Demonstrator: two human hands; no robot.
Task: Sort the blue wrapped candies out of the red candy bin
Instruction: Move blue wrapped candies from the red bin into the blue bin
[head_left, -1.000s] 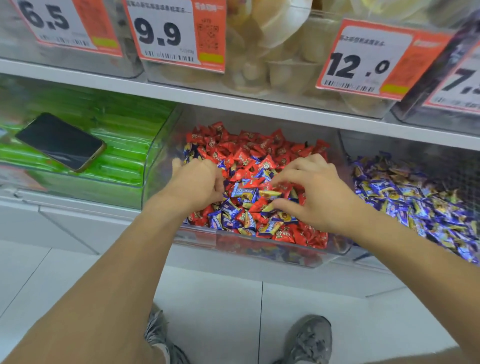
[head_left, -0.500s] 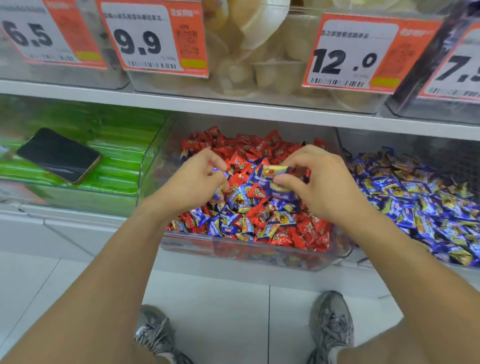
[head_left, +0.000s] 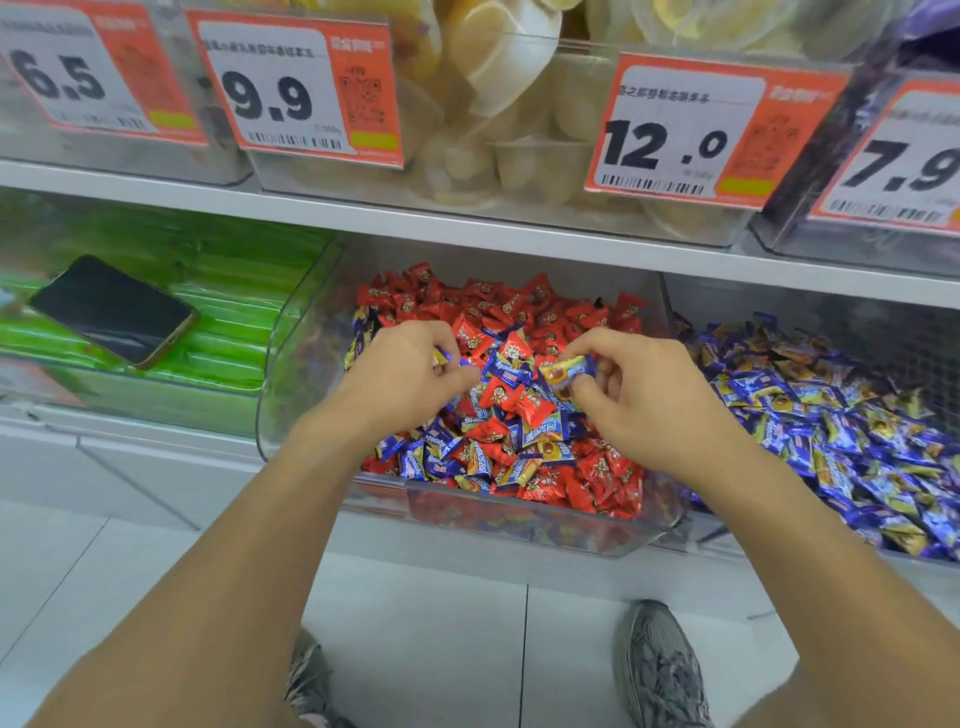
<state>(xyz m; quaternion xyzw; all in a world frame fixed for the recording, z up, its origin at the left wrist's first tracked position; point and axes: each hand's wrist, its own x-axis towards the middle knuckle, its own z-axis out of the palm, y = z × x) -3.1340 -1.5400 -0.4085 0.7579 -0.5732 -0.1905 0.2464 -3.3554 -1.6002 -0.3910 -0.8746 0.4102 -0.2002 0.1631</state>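
A clear bin (head_left: 291, 395) on the lower shelf holds red wrapped candies (head_left: 498, 306) with several blue wrapped candies (head_left: 441, 452) mixed in, mostly toward its front. My right hand (head_left: 649, 400) hovers over the bin's middle and pinches a blue and yellow wrapped candy (head_left: 566, 370) between thumb and fingers. My left hand (head_left: 400, 384) is curled over the left side of the pile and grips a blue candy (head_left: 441, 356), of which only an end shows.
To the right stands a bin full of blue wrapped candies (head_left: 831, 415). At the left, a dark phone (head_left: 111, 309) lies on a bin of green packets (head_left: 223, 332). A shelf (head_left: 467, 228) with price tags hangs above. My shoes (head_left: 660, 670) are on the tiled floor.
Both hands went from digging in the pile to lifting off it, each with a blue candy. The right hand's candy is now held higher, clear of the heap.
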